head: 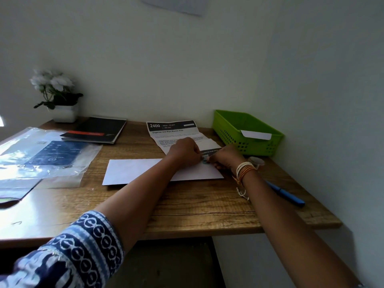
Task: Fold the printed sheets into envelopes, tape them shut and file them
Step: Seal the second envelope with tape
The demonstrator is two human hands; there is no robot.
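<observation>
Left hand and right hand both pinch a small dark object over the white envelope on the table.

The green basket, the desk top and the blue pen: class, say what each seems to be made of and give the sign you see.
Green basket: probably moulded plastic, given its even bright colour and rows of punched holes. Desk top: wood or a wood-look laminate, with brown grain lines and a slight sheen; which one is unclear. Blue pen: likely plastic, smooth and glossy.
</observation>
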